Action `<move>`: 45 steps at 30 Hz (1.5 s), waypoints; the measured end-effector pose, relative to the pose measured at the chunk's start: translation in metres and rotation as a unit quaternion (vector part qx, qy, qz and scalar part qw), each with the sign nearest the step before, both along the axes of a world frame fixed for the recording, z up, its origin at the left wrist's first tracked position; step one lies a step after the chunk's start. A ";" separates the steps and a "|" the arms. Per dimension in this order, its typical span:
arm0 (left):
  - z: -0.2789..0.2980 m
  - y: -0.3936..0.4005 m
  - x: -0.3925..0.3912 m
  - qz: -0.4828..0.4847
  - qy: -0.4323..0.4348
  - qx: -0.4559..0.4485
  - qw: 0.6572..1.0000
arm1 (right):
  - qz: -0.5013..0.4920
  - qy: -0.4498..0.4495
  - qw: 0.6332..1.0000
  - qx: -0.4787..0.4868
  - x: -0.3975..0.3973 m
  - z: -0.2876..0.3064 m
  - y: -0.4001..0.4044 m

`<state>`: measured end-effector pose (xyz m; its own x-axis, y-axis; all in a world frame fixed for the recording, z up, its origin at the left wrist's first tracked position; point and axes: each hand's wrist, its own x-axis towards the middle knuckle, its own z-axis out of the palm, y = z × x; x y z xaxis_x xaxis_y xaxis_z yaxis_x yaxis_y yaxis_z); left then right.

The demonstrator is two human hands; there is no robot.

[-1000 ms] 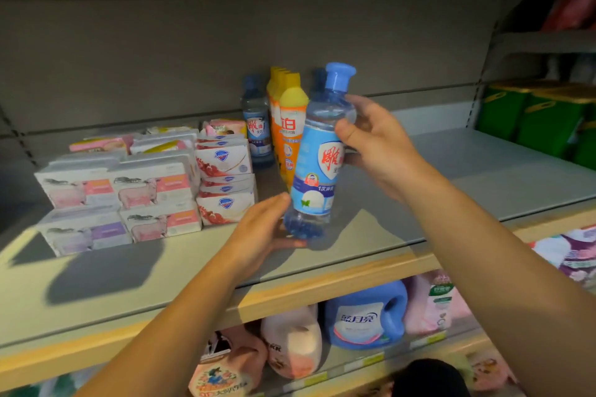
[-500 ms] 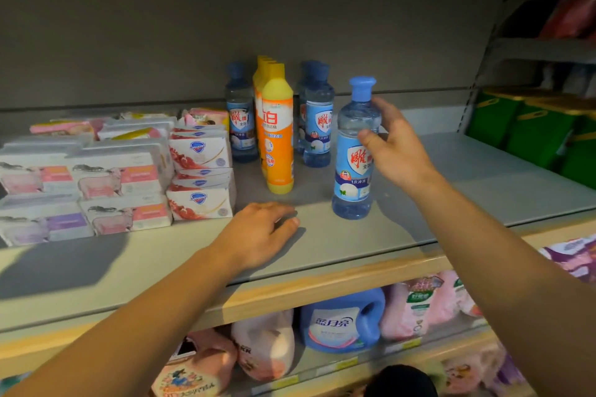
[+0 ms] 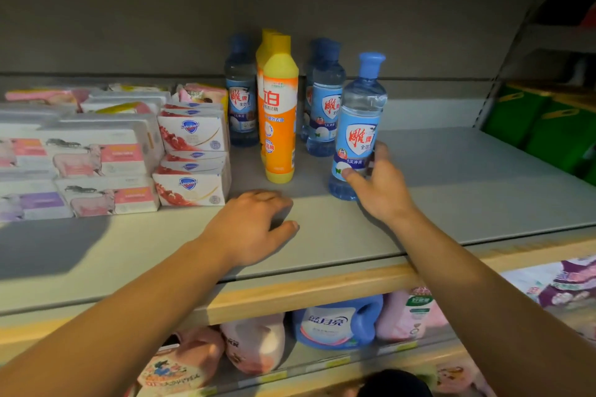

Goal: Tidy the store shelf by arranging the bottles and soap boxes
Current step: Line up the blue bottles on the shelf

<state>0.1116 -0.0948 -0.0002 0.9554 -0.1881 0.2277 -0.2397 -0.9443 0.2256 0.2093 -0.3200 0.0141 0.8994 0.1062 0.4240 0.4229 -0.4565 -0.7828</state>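
Note:
A clear blue bottle (image 3: 359, 119) with a blue cap stands upright on the grey shelf (image 3: 451, 190). My right hand (image 3: 382, 185) grips its lower part, thumb on the label and fingers round the right side. My left hand (image 3: 254, 226) rests palm down on the shelf in front of the bottles, holding nothing. Behind stand an orange and yellow bottle (image 3: 280, 109), another like it at its back, and more blue bottles (image 3: 325, 106) (image 3: 241, 97). Stacked soap boxes (image 3: 190, 155) fill the shelf's left side.
White and pink soap packs (image 3: 96, 155) lie stacked at the far left. Green containers (image 3: 548, 126) sit on the neighbouring shelf at right. Below the wooden shelf edge (image 3: 306, 293) are detergent jugs (image 3: 335, 322) and pink refill pouches (image 3: 254, 342).
The blue bottle went from tilted in both hands to standing on the shelf. My left hand let go and settled flat on the shelf; my right hand slid from its neck to its lower part.

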 end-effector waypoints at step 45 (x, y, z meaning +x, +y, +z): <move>0.128 0.075 0.141 0.213 -0.188 -0.283 0.916 | 0.011 0.047 0.995 0.082 0.090 -0.016 0.034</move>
